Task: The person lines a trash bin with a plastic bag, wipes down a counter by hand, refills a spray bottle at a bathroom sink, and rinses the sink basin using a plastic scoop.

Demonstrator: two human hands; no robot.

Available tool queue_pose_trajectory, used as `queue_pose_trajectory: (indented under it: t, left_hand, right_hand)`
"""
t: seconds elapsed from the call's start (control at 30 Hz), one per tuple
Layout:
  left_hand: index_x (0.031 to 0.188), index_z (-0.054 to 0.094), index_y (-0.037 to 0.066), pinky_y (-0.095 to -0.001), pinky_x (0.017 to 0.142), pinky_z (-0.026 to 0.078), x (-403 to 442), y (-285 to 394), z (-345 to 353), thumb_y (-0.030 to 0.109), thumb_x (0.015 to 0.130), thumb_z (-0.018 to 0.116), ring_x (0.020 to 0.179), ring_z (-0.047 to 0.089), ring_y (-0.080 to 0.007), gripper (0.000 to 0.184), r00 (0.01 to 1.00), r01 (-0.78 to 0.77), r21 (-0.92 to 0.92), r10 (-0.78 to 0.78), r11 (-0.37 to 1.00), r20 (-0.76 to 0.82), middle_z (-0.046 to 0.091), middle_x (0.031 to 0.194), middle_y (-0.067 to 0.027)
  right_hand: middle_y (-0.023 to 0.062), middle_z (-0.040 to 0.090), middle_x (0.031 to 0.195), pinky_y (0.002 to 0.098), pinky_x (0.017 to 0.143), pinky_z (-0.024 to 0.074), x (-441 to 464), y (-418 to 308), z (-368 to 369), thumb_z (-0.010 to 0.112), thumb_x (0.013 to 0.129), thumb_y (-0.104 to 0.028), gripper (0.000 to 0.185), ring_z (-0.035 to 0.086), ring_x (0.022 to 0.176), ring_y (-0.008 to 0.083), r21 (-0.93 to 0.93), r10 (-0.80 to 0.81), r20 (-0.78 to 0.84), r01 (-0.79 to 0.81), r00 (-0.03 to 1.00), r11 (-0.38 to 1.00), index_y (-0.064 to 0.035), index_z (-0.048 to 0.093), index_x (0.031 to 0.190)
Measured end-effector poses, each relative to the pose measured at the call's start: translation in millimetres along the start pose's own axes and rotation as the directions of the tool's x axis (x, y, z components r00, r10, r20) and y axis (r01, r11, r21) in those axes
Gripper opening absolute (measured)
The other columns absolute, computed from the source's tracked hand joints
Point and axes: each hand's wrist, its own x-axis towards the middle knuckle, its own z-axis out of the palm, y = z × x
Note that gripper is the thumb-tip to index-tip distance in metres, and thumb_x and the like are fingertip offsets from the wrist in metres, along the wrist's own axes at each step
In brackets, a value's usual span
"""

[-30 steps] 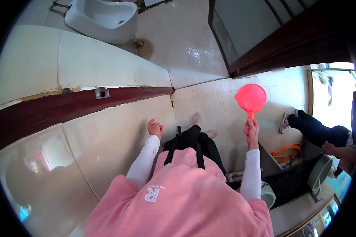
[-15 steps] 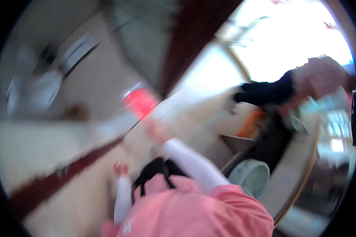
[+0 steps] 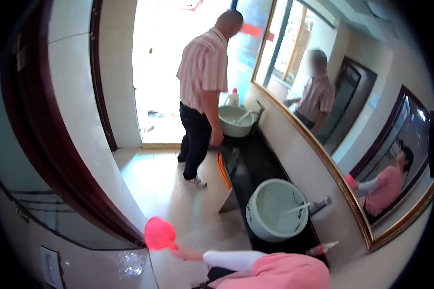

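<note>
My right hand (image 3: 184, 253) is wrapped around the handle of a pink plastic dipper (image 3: 160, 233), held out low at the left, over the tiled floor. Its sleeve is white, under a pink top. My left hand is out of view. On a black counter (image 3: 243, 166) stands a near white basin (image 3: 270, 226) with a metal tap (image 3: 319, 205); a pale streak like running water reaches from the tap into it. A red-and-white tube (image 3: 322, 248) lies beside this basin.
A person (image 3: 205, 72) in a striped shirt stands by the far basin (image 3: 236, 129), near a white bottle (image 3: 233, 98). An orange hose (image 3: 222, 171) is under the counter. A gold-framed mirror (image 3: 323, 166) lines the right wall; a dark door frame (image 3: 77, 178) stands left.
My view has swung right toward the counter and mirror. The dipper, still in my right hand, now appears lower left. My left hand has left the view. The other person now shows upright and in full.
</note>
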Motion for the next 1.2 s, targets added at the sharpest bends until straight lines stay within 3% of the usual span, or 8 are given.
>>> queue_pose_trajectory:
  t: [0.17,0.3,0.47,0.53,0.7,0.87,1.17,1.2]
  left_hand:
    - [0.123,0.027,0.014,-0.0333,0.060,0.048,-75.4,22.3,117.3,0.009,0.079,0.048,0.071,0.054,-0.0245,0.049,0.867,-0.096,0.184,-0.008,0.978,0.498,0.046,0.099,-0.0116]
    - [0.120,0.031,0.010,-0.0335,0.062,0.048,-127.5,33.9,198.3,0.006,0.080,0.045,0.073,0.056,-0.0258,0.042,0.778,-0.212,0.283,-0.014,0.935,0.628,0.045,0.104,-0.0154]
    - [0.118,0.034,0.008,-0.0294,0.061,0.048,-161.6,34.9,251.8,0.009,0.079,0.049,0.071,0.057,-0.0205,0.042,0.725,-0.350,0.298,0.055,0.888,0.687,0.049,0.095,-0.0096]
    - [0.118,0.033,0.007,-0.0291,0.061,0.048,-159.0,30.5,264.1,0.009,0.079,0.050,0.071,0.058,-0.0200,0.043,0.730,-0.365,0.312,0.061,0.877,0.681,0.050,0.092,-0.0084]
    - [0.119,0.034,0.005,-0.0281,0.057,0.048,-138.4,19.4,291.9,0.006,0.079,0.048,0.067,0.058,-0.0182,0.042,0.795,-0.367,0.388,0.069,0.845,0.602,0.049,0.093,-0.0087]
    - [0.114,0.037,0.006,-0.0296,0.060,0.048,-122.3,20.1,327.1,0.006,0.078,0.049,0.067,0.057,-0.0191,0.038,0.750,-0.394,0.332,0.090,0.857,0.656,0.048,0.087,-0.0062]
    - [0.117,0.036,0.009,-0.0314,0.059,0.049,-63.4,42.3,419.9,0.006,0.080,0.047,0.066,0.057,-0.0208,0.039,0.788,-0.297,0.400,-0.015,0.867,0.616,0.050,0.084,-0.0080]
    - [0.119,0.034,0.009,-0.0339,0.060,0.050,-52.8,47.1,436.5,0.008,0.084,0.038,0.071,0.057,-0.0247,0.035,0.813,-0.328,0.459,-0.001,0.826,0.583,0.048,0.102,-0.0136]
  right_hand:
    - [0.0017,0.050,0.068,0.0217,0.037,0.0352,-61.3,-47.6,-77.5,0.060,0.075,-0.025,0.062,0.042,0.044,0.0062,0.162,0.052,-0.279,-0.007,0.959,0.987,-0.0089,0.031,0.127]
    - [0.0018,0.050,0.064,0.0227,0.037,0.0362,-97.0,-56.5,-118.9,0.058,0.075,-0.020,0.058,0.044,0.043,0.0073,0.253,-0.010,-0.435,0.133,0.901,0.958,-0.0063,0.034,0.126]
    - [0.0052,0.054,0.067,0.0263,0.047,0.0414,-133.9,-38.4,-172.1,0.055,0.076,-0.014,0.049,0.050,0.053,0.0116,0.223,-0.020,-0.734,0.269,0.678,0.937,-0.0039,0.039,0.121]
    - [0.0098,0.055,0.079,0.0310,0.058,0.0442,-145.6,-30.2,-197.2,0.054,0.076,-0.013,0.048,0.052,0.066,0.0149,-0.113,-0.233,-0.871,0.285,0.432,0.952,-0.0029,0.038,0.121]
    - [0.0188,0.053,0.095,0.0411,0.067,0.0436,-195.0,-10.3,-238.0,0.047,0.077,-0.008,0.052,0.055,0.081,0.0324,-0.386,-0.350,-0.915,-0.186,0.198,0.904,-0.0068,0.031,0.127]
    - [0.0163,0.049,0.096,0.0462,0.063,0.0421,-233.8,17.0,-242.9,0.044,0.078,-0.008,0.053,0.052,0.076,0.0378,-0.114,-0.001,-0.986,-0.662,0.169,0.741,-0.0130,0.029,0.128]
    - [0.0181,0.048,0.113,0.0447,0.079,0.0397,-205.1,53.6,-244.3,0.041,0.080,-0.011,0.041,0.048,0.098,0.0382,0.271,0.303,-0.951,-0.644,-0.063,0.716,-0.0082,0.037,0.121]
    - [0.0175,0.047,0.116,0.0430,0.083,0.0382,-196.3,48.4,-245.2,0.043,0.079,-0.012,0.042,0.046,0.101,0.0375,0.321,0.316,-0.942,-0.569,-0.110,0.757,-0.0081,0.038,0.121]
